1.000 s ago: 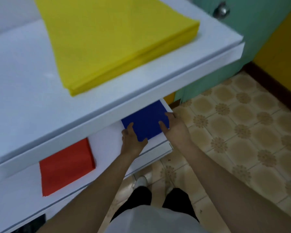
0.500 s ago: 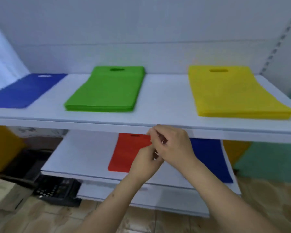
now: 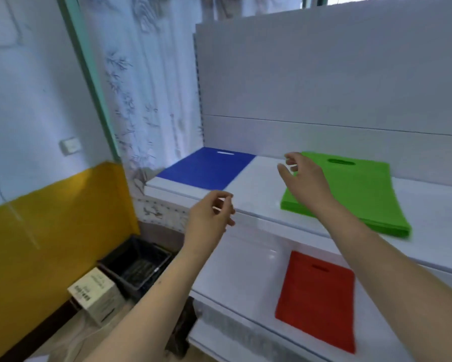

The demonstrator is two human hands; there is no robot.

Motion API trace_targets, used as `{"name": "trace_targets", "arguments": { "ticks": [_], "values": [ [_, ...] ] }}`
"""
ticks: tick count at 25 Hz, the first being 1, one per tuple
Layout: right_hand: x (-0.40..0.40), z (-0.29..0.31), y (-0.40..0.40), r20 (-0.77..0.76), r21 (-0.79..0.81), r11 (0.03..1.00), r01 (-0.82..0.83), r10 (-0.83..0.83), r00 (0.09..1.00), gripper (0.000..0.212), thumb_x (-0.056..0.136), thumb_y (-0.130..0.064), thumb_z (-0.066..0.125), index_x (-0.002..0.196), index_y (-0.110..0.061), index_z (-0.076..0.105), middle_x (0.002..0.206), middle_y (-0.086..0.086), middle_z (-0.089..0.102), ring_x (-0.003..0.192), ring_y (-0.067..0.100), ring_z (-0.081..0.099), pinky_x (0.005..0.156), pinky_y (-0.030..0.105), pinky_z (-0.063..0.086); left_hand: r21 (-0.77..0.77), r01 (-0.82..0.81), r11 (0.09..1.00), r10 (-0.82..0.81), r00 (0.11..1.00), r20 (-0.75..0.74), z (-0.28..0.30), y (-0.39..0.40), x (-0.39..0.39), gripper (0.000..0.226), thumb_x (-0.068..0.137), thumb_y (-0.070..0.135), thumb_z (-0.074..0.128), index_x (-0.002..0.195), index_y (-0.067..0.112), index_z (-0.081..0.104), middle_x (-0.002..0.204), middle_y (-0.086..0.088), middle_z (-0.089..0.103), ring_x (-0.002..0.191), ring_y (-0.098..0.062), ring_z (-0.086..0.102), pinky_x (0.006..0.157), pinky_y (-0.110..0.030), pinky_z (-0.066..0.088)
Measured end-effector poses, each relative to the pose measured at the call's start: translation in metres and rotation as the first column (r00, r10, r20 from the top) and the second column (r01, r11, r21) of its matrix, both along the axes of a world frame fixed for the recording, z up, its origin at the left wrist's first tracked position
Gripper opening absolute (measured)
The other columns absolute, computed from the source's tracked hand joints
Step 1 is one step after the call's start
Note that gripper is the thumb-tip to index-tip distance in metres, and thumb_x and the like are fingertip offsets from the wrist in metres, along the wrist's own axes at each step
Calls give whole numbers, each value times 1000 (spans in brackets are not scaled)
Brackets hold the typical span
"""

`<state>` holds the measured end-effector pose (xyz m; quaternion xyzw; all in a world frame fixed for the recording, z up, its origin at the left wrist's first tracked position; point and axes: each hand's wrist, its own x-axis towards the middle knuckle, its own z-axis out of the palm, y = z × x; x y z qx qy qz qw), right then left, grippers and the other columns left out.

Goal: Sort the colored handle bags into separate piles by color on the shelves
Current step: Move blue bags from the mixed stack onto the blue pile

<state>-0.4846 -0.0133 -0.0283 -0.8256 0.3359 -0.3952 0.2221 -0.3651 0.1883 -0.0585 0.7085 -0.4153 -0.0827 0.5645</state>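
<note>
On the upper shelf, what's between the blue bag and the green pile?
Only bare white shelf separates the blue bag from the green pile; the right hand hovers above it, head view.

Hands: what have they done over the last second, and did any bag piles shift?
A second ago both hands pressed on the blue bag on the lower shelf. They let go, met in front of the upper shelf, and now the left hand and right hand are raised apart, holding nothing. The blue bag, green pile and red bag lie unmoved.
</note>
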Motion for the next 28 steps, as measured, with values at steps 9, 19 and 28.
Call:
{"name": "trace_targets", "arguments": {
  "ticks": [9,19,28],
  "values": [
    [135,19,-94,-541,18,1000,-9,18,841,63,92,-43,55,144,-10,37,142,14,42,128,29,44,101,34,37,69,-340,938,322,927,195,-11,-55,191,31,93,30,59,122,17,59,114,1,57,104,-12,56,82,-25,44],
    [244,-10,-174,-806,-115,993,-12,-86,586,62,90,-61,47,128,-12,49,128,11,49,114,28,51,88,37,43,494,-509,705,219,819,531,-30,-135,299,66,84,71,46,124,18,51,121,-4,57,109,-26,56,86,-38,49],
    [259,-29,-154,-669,-109,986,129,-168,724,25,92,-34,59,83,-11,60,88,6,59,79,23,58,62,29,39,423,-416,805,43,752,658,-38,-136,296,32,99,41,43,118,30,66,139,-5,54,135,-27,41,113,-46,24]
  ]
}}
